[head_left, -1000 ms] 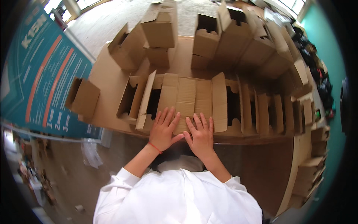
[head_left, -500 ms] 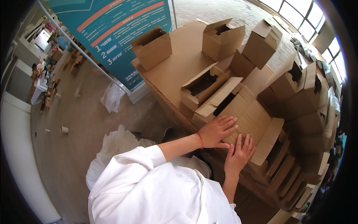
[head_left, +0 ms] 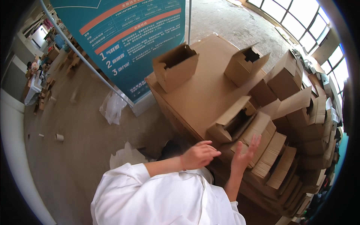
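My left hand hovers with loosely curled fingers at the near edge of a big cardboard stack and holds nothing. Just to its right, my right hand is raised with fingers spread, its fingertips against a flat tan carton flap. A half-open small box lies just beyond both hands. Flat folded cartons stand on edge in rows to the right of my right hand. White sleeves cover my upper arms.
Two open small boxes sit on top of the stack, with more boxes piled to the right. A teal printed banner stands behind. Clear plastic wrap and a small roll lie on the concrete floor.
My view has swung left and tilted. Both hands have lifted off the flat carton they were pressing; the left has drawn back and the right is now raised with fingers spread.
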Motion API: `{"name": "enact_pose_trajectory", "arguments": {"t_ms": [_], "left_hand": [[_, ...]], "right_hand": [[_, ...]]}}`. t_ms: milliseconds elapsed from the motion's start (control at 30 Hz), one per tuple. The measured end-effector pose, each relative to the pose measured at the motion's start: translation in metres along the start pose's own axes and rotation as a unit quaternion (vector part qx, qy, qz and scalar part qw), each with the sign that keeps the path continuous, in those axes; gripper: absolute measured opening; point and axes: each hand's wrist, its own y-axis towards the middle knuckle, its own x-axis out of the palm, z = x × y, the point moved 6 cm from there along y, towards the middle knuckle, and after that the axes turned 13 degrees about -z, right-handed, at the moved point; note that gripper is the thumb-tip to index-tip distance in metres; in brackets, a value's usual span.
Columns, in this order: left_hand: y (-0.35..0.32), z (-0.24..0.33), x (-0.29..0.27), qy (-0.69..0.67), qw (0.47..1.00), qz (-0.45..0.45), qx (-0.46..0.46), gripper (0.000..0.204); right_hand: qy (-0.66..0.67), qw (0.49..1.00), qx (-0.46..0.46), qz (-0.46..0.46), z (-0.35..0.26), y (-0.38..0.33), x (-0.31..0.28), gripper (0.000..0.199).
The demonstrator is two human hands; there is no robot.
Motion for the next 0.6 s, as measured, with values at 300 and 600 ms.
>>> {"name": "enact_pose_trajectory", "arguments": {"t_ms": [300,600], "left_hand": [[-0.086,-0.132,-0.149,0.045,0.963,0.121,-0.237,0.034],[-0.031,-0.174,-0.252,0.204,0.962,0.165,-0.071,0.032]], "right_hand": [[-0.058,0.993,0.090,0.041,0.011,-0.008,0.011,0.030],[-0.102,0.992,0.064,0.032,-0.003,0.001,0.022,0.029]]}}
